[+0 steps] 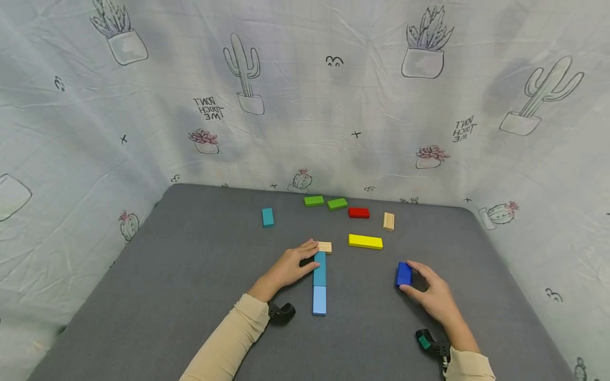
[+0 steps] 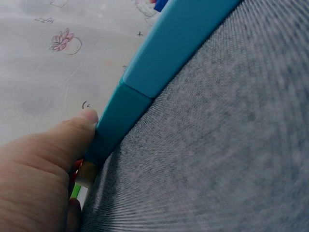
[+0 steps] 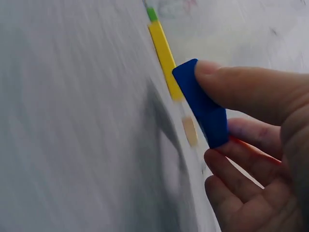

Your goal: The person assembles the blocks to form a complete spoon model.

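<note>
My right hand [image 1: 431, 291] pinches a blue block [image 1: 404, 274] between thumb and fingers; in the right wrist view the blue block [image 3: 205, 104] is held above the table surface. On the left, my left hand [image 1: 290, 267] has its thumb against a teal block [image 1: 320, 269], and its fairly straight fingers touch a short wooden block [image 1: 325, 247]. That wooden block lies crosswise at the teal block's far end. A light blue block [image 1: 319, 300] lies end to end with the teal one, at its near end. The left wrist view shows the thumb [image 2: 79, 130] on the teal block's side.
Farther back on the grey table [image 1: 200, 275] lie a yellow block [image 1: 365, 242], a red block [image 1: 359, 212], two green blocks [image 1: 314, 201], another wooden block [image 1: 388, 221] and a separate teal block [image 1: 268, 217]. Patterned cloth [image 1: 305, 106] hangs around the table.
</note>
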A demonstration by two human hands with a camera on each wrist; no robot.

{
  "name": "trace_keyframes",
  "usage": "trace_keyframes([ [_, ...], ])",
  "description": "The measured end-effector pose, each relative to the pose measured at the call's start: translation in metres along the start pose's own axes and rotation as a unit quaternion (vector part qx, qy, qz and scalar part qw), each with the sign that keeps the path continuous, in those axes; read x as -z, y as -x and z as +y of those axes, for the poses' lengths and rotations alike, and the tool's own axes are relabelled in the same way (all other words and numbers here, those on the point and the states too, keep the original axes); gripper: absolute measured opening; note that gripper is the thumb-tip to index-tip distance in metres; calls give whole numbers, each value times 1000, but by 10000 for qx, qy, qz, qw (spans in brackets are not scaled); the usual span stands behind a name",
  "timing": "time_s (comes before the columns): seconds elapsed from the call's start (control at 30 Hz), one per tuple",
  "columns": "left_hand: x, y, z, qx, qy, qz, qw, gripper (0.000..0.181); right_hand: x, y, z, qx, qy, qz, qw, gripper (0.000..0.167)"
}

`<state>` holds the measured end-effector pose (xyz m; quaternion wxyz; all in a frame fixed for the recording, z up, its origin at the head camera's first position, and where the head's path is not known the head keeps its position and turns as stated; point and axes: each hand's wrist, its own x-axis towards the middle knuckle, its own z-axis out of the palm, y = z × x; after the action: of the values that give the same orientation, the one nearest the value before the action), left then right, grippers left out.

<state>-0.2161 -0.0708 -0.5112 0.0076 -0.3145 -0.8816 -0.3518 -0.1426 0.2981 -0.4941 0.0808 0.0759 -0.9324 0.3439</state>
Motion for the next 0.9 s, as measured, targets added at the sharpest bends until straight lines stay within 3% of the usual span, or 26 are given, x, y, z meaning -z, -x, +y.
trace_keyframes([
  [0.2,0,0,0,60,-34,-49,10000,55,-21,-1,-29,472,-204,82,9986,63],
  [0.5,0,0,0,132,-43,-42,9999,55,-51,9,-73,1206,-647,-219,9903,65],
  [0.9,-1,-1,1,139,-75,20,9999,54,-79,33,-114,1253,-977,-757,9844,64],
])
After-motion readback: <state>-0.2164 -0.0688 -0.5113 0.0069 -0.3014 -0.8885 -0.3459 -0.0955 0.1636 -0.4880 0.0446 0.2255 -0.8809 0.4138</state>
